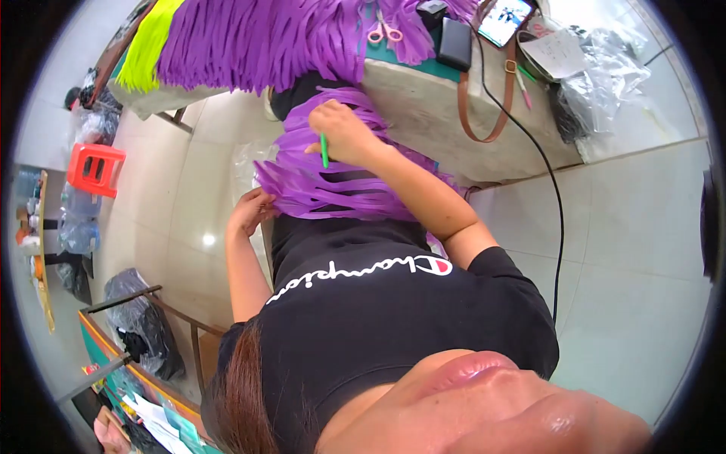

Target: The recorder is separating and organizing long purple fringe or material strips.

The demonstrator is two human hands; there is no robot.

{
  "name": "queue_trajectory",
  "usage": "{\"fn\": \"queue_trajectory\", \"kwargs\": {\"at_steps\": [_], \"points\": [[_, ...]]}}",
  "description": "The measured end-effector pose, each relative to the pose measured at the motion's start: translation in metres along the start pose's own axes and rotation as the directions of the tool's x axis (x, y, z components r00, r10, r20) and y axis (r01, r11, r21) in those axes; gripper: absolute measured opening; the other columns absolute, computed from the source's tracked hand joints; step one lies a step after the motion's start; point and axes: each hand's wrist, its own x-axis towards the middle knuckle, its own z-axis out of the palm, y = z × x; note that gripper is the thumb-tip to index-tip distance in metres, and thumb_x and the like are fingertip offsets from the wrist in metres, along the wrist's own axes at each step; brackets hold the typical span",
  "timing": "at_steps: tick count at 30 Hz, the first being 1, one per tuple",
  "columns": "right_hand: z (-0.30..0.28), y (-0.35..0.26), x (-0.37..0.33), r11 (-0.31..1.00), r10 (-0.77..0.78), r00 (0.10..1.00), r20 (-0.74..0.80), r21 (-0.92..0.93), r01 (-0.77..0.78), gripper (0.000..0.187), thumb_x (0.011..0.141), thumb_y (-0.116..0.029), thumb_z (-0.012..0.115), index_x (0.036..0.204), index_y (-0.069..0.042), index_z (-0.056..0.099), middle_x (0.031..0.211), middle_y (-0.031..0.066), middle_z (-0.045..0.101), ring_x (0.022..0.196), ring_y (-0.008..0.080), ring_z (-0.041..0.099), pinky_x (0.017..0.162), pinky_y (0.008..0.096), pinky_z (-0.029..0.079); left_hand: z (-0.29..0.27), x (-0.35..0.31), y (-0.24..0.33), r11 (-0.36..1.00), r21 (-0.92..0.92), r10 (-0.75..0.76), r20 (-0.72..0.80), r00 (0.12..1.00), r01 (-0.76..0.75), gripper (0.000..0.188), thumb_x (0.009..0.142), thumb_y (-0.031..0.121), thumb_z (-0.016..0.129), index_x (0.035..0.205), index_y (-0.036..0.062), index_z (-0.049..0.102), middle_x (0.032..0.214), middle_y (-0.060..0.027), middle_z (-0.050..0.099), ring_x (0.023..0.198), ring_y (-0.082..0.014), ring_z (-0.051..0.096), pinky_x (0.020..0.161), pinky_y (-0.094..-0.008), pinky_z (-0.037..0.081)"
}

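Purple fringe [325, 198], cut into many long thin strips, is spread across my lap over dark clothing. My left hand [249, 212] is at its left edge, with fingers closed on the ends of some strips. Above the middle of the fringe, my right hand [339, 130] is curled in a fist around a slim bright green stick-like tool [325, 151], which points down toward me. Its upper end is hidden in the fist, so I cannot tell its exact kind.
Ahead, a table with grey cloth [412, 94] bears more purple fringe [257, 45], yellow-green fringe [147, 49], pink-handled scissors [384, 32], a black case [454, 44], a phone [505, 21] and a brown strap [463, 106]. A black cable [556, 189] hangs at right. A red stool [97, 169] stands left.
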Motion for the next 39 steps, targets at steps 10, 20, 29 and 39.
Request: {"fn": "queue_trajectory", "kwargs": {"at_steps": [10,20,29,39], "points": [[-0.007,0.003,-0.001,0.694,0.545,0.836,0.062,0.525,-0.492,0.027,0.079,-0.020,0.070,0.076,-0.003,0.048,0.072,0.0131,0.053,0.076,0.0338,0.053,0.068,0.0431,0.041,0.028,-0.017,0.039,0.242,-0.898,0.343,0.433,0.834,0.367,0.025,0.077,0.001,0.057,0.101,-0.0018,0.056,0.104,-0.0103,0.063,0.096,-0.0225,0.060,0.093,-0.0384,0.045],[0.005,-0.006,-0.002,0.914,0.334,0.940,-0.074,0.267,-0.304,0.021,0.074,-0.008,0.069,0.070,-0.003,0.049,0.065,0.0093,0.050,0.065,0.0296,0.053,0.062,0.0359,0.043,0.069,-0.041,0.048,0.868,-0.392,0.358,0.072,0.931,-0.304,0.049,0.084,0.017,0.065,0.125,-0.0024,0.048,0.117,-0.0134,0.059,0.113,-0.0259,0.055,0.101,-0.0425,0.039],[-0.074,-0.005,-0.003,0.015,0.691,0.697,0.190,0.961,-0.276,0.029,0.082,-0.004,0.065,0.067,-0.010,0.041,0.080,0.0046,0.061,0.070,0.0082,0.050,0.066,0.0237,0.043,0.086,-0.046,0.078,0.447,-0.860,0.574,0.485,0.660,0.244,0.054,0.094,0.037,0.053,0.132,0.0004,0.044,0.134,-0.0145,0.050,0.125,-0.0290,0.046,0.108,-0.0471,0.031],[-0.123,-0.059,-0.027,0.741,0.507,0.855,-0.105,0.560,-0.371,0.043,0.076,0.001,0.074,0.070,-0.010,0.032,0.082,0.0049,0.059,0.067,0.0064,0.044,0.058,0.0195,0.039,0.168,-0.070,0.108,0.747,-0.328,0.635,0.094,0.767,-0.579,0.034,0.094,0.025,0.058,0.118,0.0003,0.056,0.113,-0.0113,0.062,0.105,-0.0206,0.058,0.092,-0.0317,0.046]]}}
